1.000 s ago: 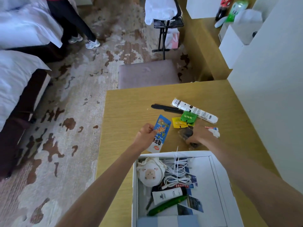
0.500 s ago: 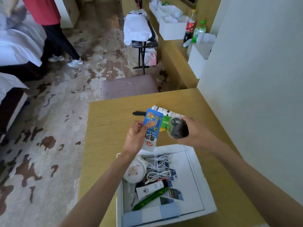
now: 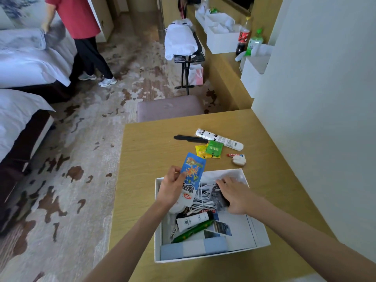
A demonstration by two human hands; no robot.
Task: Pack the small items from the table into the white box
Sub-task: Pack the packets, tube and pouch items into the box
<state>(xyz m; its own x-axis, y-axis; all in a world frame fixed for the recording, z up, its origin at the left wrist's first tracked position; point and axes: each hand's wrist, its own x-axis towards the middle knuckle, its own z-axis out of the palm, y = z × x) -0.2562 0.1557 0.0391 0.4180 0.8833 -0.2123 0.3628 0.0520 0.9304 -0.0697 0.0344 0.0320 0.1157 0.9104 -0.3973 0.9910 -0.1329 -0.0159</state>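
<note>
white box near right side free; left side crowded: cable, tube; wall flanks table right.

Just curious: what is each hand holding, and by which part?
Left hand pinches the blue snack packet at its left edge, mid-length. Right hand grips a dark wrapped item by its right side, inside the white box.

The packet is blue, orange-printed; the pouch dark; the box white. At twelve o'clock: green sachet, yellow sachet.
</note>
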